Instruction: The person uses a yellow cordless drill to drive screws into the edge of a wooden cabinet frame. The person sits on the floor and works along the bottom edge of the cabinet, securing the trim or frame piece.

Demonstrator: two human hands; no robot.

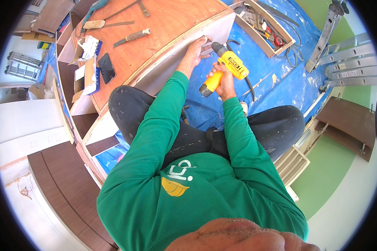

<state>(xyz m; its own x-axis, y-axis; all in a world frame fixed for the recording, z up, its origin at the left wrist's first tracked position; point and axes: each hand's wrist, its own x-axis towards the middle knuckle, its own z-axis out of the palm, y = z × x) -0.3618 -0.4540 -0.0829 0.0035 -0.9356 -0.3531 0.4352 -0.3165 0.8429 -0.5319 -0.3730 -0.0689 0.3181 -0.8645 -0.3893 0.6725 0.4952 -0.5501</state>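
Observation:
My right hand (226,81) is wrapped round the grip of a yellow and black cordless drill (235,65). The drill's black chuck points up and left, close to my left hand (191,55). That hand is raised to the pale side face of a wooden cabinet (167,57), thumb and forefinger drawn together and the other fingers loosely spread. Whatever sits between the fingertips is too small to make out. The cabinet's reddish plywood face (171,21) lies flat to the left, its edge running beside my left forearm.
On the plywood lie a chisel (132,37), a phone (107,68), opened small boxes (86,75) and a wooden-handled tool (94,24). A wooden tray of hand tools (262,27) rests on the blue sheet (280,88). A folded ladder (349,62) stands at the right.

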